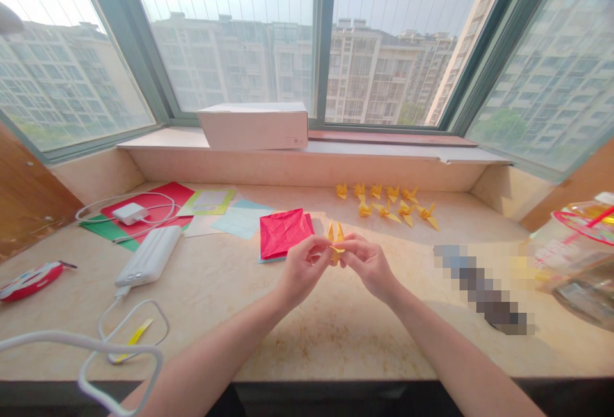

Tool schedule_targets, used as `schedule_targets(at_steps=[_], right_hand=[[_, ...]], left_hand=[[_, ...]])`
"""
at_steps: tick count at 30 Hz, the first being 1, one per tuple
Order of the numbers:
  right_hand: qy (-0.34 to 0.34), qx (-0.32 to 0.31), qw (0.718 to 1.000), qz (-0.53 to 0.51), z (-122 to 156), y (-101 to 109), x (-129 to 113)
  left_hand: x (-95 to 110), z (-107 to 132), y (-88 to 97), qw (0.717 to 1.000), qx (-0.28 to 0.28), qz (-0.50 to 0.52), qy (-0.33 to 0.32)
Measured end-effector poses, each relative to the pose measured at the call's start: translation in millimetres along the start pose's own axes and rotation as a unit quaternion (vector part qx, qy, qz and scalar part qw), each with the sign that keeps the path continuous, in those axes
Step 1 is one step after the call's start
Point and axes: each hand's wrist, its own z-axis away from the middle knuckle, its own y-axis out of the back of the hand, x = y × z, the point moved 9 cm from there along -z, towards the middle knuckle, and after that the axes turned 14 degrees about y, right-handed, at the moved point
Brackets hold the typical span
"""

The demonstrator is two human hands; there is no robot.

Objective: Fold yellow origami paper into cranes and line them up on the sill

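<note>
Between my two hands is a small folded yellow origami crane [337, 251], held just above the stone counter, with two points sticking up. My left hand [307, 267] pinches its left side, and my right hand [367, 263] pinches its right side; the fingertips partly cover the paper. Close behind my left hand lies a stack of creased red paper squares [284, 233], with a blue edge showing beneath. Farther back on the right stand several finished yellow paper cranes [384, 210] in two rows.
Left on the counter [230, 314] are coloured paper sheets [244, 217], a white charger [130, 213], a white power bank [149, 256], loose cables and a red-and-white object [31, 281]. A white box [254, 128] sits on the window ledge. Plastic containers [575, 244] and a blurred-out item [482, 289] are right.
</note>
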Motion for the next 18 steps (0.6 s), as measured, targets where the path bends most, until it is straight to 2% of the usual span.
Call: schedule_targets(at_steps=[6,10,14,18], right_hand=[[-0.029,0.037,0.999,-0.015,1.8,4.6,11.8],[-0.006,0.008,0.999,-0.031,-0.3,3.6,7.3],[-0.005,-0.004,0.998,-0.057,0.0,3.5,7.0],[-0.009,-0.001,0.996,-0.094,1.4,1.1,8.8]], left_hand=[[-1.4,-4.3,-1.7,0.998,-0.015,0.045,0.029],[2.5,-4.6,-5.6,0.993,-0.045,0.098,0.047],[7.9,-0.9,-5.6,0.995,-0.045,0.084,0.041],[9.3,1.2,-2.7,0.998,-0.021,0.050,0.029]])
